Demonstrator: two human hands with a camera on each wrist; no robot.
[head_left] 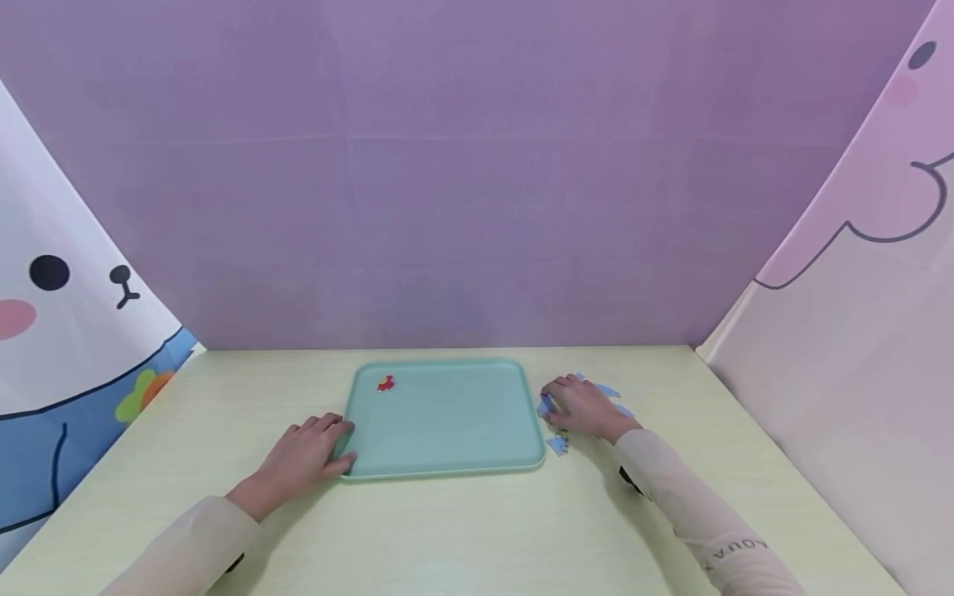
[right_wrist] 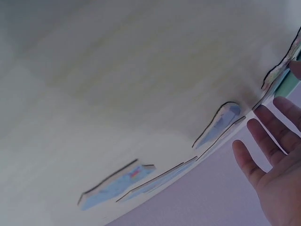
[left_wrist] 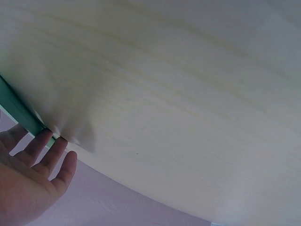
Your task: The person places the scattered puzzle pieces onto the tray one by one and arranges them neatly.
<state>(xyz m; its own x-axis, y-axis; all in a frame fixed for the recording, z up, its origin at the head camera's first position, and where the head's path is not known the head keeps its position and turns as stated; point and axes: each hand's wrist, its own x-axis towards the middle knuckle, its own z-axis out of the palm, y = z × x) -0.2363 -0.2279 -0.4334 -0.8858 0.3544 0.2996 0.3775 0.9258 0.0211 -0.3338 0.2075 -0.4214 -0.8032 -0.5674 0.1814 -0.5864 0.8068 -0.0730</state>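
A light green tray (head_left: pixel 455 422) lies on the table with a small red piece (head_left: pixel 385 383) near its far left corner. My left hand (head_left: pixel 307 451) rests at the tray's left edge, its fingers loosely extended against the rim. Right of the tray, my right hand (head_left: pixel 581 407) reaches over several flat, light blue pieces that look like cut-out puzzle pieces. One blue piece (head_left: pixel 546 405) lies at its fingertips, partly covered; whether it is lifted cannot be seen. Another piece (head_left: pixel 558 444) lies nearer to me. In the right wrist view, my fingers look relaxed above a dark-edged blue piece (right_wrist: pixel 217 125).
The pale wooden table (head_left: pixel 462 538) ends at a purple backdrop (head_left: pixel 477 182). Printed cloth panels with cartoon figures stand along the left (head_left: pixel 67 348) and right sides. More blue pieces (head_left: pixel 607 390) lie beyond the right hand.
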